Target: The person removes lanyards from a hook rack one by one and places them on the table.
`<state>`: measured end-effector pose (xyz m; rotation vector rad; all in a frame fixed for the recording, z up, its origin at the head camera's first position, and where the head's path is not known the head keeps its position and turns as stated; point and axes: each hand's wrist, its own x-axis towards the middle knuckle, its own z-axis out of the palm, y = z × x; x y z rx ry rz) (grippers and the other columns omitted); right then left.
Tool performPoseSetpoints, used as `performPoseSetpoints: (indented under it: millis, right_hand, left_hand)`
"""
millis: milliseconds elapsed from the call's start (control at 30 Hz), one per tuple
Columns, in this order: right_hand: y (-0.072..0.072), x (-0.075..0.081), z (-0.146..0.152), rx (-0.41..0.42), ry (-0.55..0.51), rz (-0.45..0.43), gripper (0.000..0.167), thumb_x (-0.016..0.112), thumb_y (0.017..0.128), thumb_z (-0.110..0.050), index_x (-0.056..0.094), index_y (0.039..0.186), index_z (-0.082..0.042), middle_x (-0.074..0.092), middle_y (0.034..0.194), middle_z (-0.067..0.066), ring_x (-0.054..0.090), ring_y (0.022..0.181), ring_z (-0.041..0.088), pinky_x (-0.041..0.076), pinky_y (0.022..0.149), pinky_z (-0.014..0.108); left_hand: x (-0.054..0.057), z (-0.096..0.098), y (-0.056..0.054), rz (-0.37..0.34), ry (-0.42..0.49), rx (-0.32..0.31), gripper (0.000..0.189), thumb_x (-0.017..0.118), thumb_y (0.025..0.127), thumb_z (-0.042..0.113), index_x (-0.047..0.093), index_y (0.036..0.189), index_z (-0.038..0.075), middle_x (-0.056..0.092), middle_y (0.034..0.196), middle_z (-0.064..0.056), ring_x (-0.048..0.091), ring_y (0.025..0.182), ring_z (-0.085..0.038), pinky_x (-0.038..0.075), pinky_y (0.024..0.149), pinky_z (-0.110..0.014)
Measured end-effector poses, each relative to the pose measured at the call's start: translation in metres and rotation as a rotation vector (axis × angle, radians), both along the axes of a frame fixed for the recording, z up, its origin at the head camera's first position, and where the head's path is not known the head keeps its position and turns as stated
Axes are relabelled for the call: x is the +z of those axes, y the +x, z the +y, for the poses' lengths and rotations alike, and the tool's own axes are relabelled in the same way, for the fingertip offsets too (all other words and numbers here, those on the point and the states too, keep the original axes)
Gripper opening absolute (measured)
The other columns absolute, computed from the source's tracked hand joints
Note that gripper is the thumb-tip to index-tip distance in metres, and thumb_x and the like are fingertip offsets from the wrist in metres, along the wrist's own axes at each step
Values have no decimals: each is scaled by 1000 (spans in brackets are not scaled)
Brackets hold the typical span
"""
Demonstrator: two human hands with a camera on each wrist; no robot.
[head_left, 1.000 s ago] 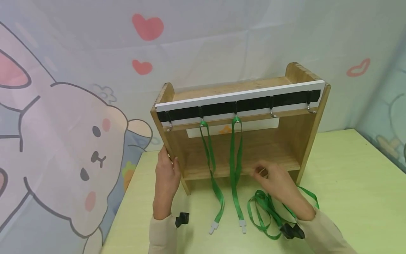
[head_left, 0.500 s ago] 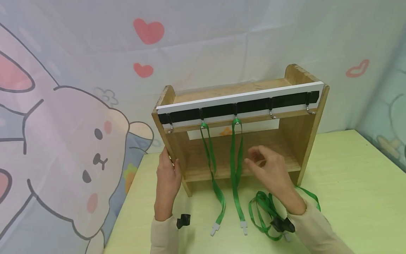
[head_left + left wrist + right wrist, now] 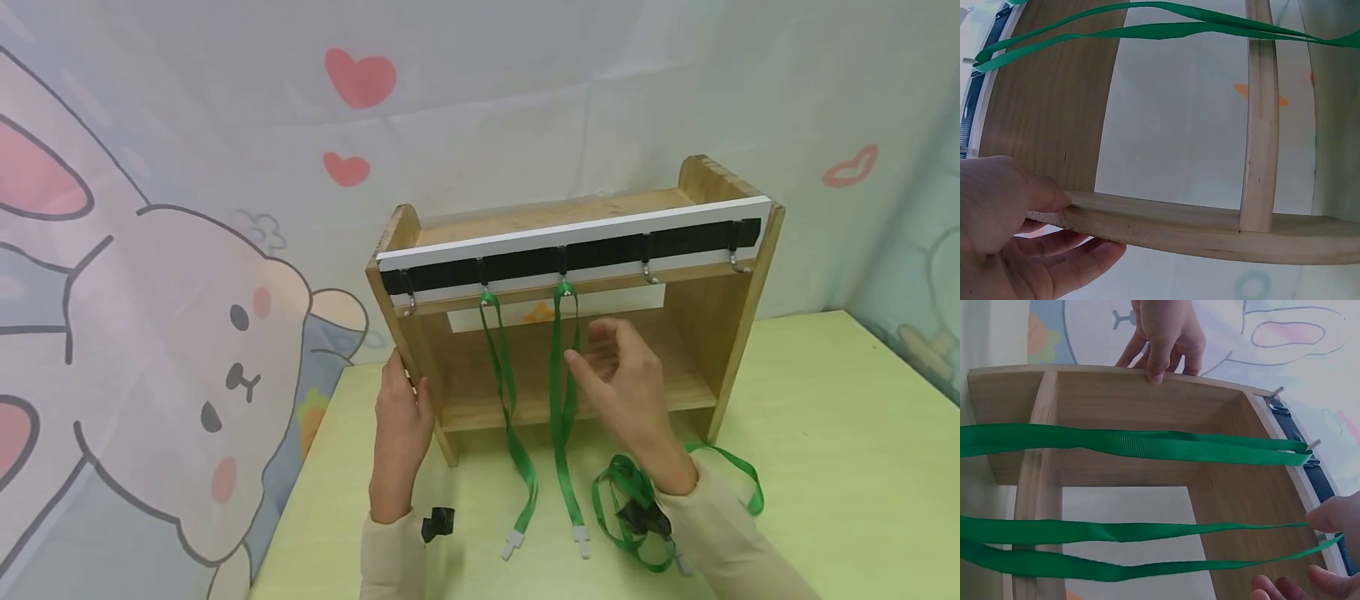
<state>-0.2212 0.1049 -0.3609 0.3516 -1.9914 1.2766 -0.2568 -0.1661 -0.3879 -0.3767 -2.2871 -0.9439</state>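
A small wooden shelf (image 3: 555, 412) stands on the table with a row of metal hooks along its top front. Two green lanyards hang from it: one lanyard (image 3: 517, 454) on the second hook from the left, another lanyard (image 3: 558, 417) on the middle hook. Their white clips reach down to the tabletop. My left hand (image 3: 402, 417) grips the shelf's left side panel (image 3: 1179, 234), thumb inside and fingers outside. My right hand (image 3: 630, 375) is beside the middle lanyard, fingers spread and bent loosely; its thumb (image 3: 1329, 515) overlaps the strap near the hook in the right wrist view.
More green lanyards (image 3: 626, 479) lie in a loose heap on the table (image 3: 840, 467), partly under my right forearm. The left hook (image 3: 409, 307) and the two right hooks (image 3: 649, 273) hold nothing. A printed cloth (image 3: 495, 100) hangs behind.
My right hand has risen from over the heap and moved left to the middle lanyard, its fingers spreading apart. My left hand stays on the side panel.
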Motion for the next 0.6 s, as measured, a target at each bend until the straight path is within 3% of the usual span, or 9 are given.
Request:
performPoseSetpoints:
  millis: [600]
  right_hand:
    - [-12, 13, -16, -30, 6, -23, 21, 77, 90, -10, 66, 103, 2, 69, 88, 12, 65, 72, 23, 51, 65, 23]
  left_hand:
    - [0, -1, 0, -4, -1, -4, 55, 56, 99, -7, 30, 148, -12, 47, 135, -34, 56, 121, -47, 54, 90, -56]
